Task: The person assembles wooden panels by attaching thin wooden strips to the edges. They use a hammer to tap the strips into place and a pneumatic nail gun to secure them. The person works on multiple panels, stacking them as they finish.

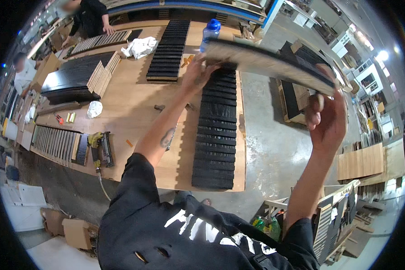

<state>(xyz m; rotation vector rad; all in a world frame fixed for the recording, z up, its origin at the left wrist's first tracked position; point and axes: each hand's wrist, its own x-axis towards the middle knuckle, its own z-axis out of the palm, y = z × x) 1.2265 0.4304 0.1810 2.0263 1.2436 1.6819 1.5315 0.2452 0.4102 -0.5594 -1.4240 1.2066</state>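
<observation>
A long wooden board (267,67), pale on its face and black along the upper edge, is held up in the air across both my hands and blurred by motion. At its left end is my left hand (197,75), fingers closed at the board's corner. My right hand (327,119) grips the other end, out past the table's right side, thumb and fingers curled around it. Below the board, a long row of black slats (216,126) lies at the right edge of the wooden table (121,121). The board partly hides the row's far end.
A blue bottle (211,31), a second black slat row (168,54) and a white cloth (140,47) are farther back. A yellow nail gun (96,143) with a hose lies at front left. Another person (90,18) works at the far left. A pallet (297,101) stands right.
</observation>
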